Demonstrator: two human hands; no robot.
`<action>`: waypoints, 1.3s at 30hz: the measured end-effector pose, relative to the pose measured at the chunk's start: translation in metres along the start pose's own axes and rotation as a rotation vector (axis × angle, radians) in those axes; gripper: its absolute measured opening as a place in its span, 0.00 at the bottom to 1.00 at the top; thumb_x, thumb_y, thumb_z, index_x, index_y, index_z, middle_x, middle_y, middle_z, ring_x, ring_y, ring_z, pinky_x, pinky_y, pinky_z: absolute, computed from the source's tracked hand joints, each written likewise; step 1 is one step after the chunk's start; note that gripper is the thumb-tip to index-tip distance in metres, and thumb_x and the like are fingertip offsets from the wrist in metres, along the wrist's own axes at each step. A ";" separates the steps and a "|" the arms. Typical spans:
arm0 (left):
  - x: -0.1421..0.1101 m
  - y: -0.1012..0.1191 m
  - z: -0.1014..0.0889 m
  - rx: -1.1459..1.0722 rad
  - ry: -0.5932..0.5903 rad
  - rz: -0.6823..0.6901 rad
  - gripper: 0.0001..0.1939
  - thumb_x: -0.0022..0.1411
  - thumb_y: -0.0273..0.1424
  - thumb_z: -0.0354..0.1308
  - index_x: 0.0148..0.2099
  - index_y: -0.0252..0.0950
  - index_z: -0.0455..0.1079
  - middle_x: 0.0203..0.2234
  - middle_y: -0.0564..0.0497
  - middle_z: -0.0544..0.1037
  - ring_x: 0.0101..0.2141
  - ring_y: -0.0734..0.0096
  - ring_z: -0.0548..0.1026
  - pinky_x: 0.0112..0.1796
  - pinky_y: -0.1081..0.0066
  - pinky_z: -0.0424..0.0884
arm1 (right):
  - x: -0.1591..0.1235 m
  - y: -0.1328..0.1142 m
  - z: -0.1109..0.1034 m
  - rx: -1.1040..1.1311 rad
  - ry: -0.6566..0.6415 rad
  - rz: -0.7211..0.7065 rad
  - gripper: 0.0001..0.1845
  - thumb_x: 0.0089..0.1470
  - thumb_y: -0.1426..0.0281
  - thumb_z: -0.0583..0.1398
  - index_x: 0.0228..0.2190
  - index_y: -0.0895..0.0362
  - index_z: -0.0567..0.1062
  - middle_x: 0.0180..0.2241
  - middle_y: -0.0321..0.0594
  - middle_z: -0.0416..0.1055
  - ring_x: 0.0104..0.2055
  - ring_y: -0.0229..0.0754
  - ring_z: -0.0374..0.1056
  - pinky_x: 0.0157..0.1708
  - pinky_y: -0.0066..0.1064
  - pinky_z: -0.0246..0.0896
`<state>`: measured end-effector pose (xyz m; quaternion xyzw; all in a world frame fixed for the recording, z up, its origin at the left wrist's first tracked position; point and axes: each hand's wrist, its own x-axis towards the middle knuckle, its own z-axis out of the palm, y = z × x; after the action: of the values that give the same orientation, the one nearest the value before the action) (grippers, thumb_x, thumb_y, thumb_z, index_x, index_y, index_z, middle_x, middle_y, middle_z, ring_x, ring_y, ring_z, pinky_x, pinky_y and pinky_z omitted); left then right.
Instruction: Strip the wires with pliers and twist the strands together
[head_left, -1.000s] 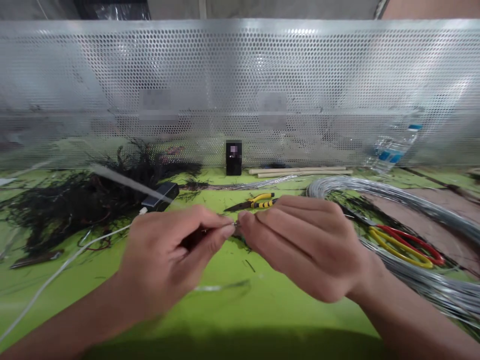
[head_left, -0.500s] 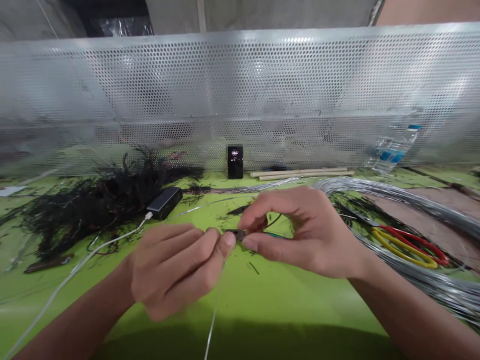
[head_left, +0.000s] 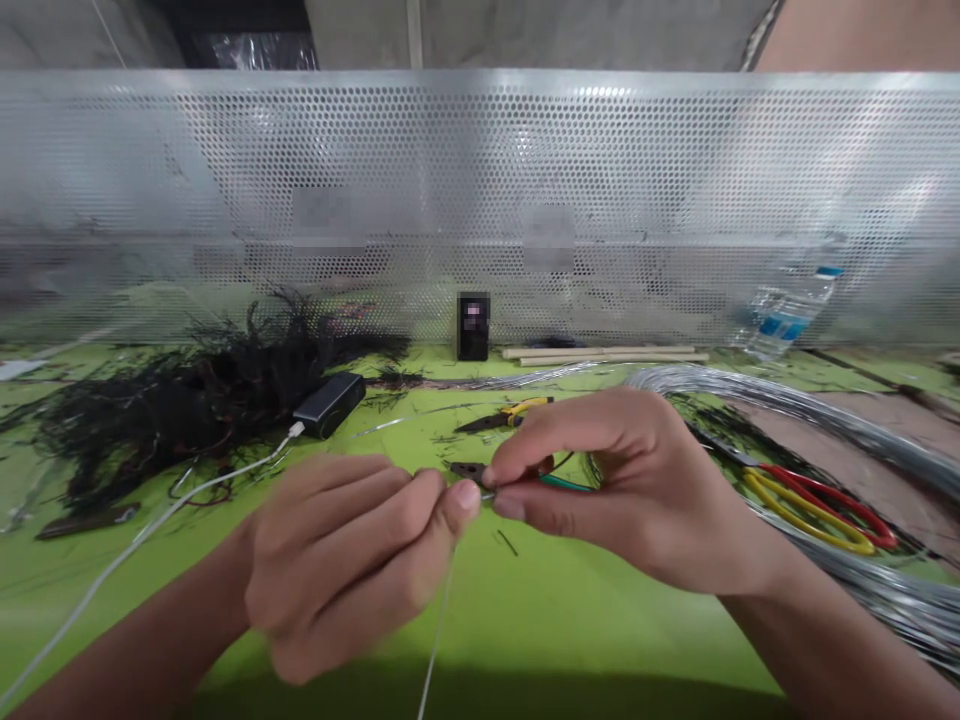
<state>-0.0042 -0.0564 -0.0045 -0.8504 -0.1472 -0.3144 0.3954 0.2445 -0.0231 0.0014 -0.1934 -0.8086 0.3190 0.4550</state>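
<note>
My left hand (head_left: 352, 560) is closed in a pinch on a thin silver wire (head_left: 439, 630) that hangs down from its fingertips toward me. My right hand (head_left: 622, 490) meets it fingertip to fingertip, thumb and forefinger pinched on the same wire's upper end. Just behind the pinch, small pliers with red and green handles (head_left: 525, 475) lie on the green table (head_left: 525, 620). The left hand is slightly blurred.
A big coil of silver wire (head_left: 825, 410) fills the right side, with red and yellow cutters (head_left: 817, 495) on it. Yellow-handled pliers (head_left: 510, 412), a black power bank (head_left: 328, 404) with white cable, a heap of black strands (head_left: 165, 410), a water bottle (head_left: 787, 310) and a perforated metal screen (head_left: 480, 200) stand behind.
The view tilted down a little. Both hands dropped slightly toward me and the right hand's fingers closed tighter; the wire now hangs straight down from the pinch.
</note>
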 end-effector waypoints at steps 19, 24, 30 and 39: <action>0.023 0.013 0.005 -0.465 0.016 -0.659 0.06 0.72 0.28 0.62 0.39 0.40 0.76 0.25 0.63 0.81 0.18 0.84 0.72 0.20 0.80 0.67 | -0.004 0.018 -0.002 -0.648 0.149 -0.644 0.11 0.63 0.82 0.63 0.42 0.56 0.81 0.37 0.36 0.84 0.32 0.34 0.77 0.29 0.26 0.70; 0.008 -0.003 0.014 -0.157 0.082 -0.276 0.05 0.72 0.24 0.61 0.42 0.35 0.77 0.28 0.55 0.84 0.25 0.75 0.81 0.27 0.74 0.76 | 0.004 0.013 -0.001 -0.196 0.046 -0.295 0.05 0.66 0.74 0.64 0.35 0.60 0.80 0.29 0.36 0.77 0.28 0.33 0.71 0.28 0.25 0.67; -0.001 -0.013 0.015 0.018 0.139 0.173 0.17 0.74 0.20 0.53 0.34 0.37 0.78 0.30 0.52 0.83 0.26 0.74 0.79 0.26 0.71 0.77 | 0.008 0.006 -0.009 0.007 -0.263 -0.022 0.15 0.69 0.72 0.59 0.29 0.62 0.79 0.23 0.32 0.66 0.25 0.31 0.58 0.24 0.26 0.54; 0.008 -0.010 0.000 0.029 -0.048 0.217 0.10 0.68 0.18 0.64 0.38 0.37 0.80 0.33 0.54 0.85 0.27 0.74 0.81 0.26 0.71 0.80 | 0.009 0.008 -0.019 0.056 -0.456 0.004 0.08 0.68 0.68 0.63 0.36 0.59 0.79 0.28 0.32 0.71 0.29 0.34 0.65 0.28 0.26 0.61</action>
<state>-0.0029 -0.0498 0.0060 -0.8628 -0.0679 -0.2472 0.4356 0.2560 -0.0054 0.0088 -0.1050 -0.8809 0.3776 0.2653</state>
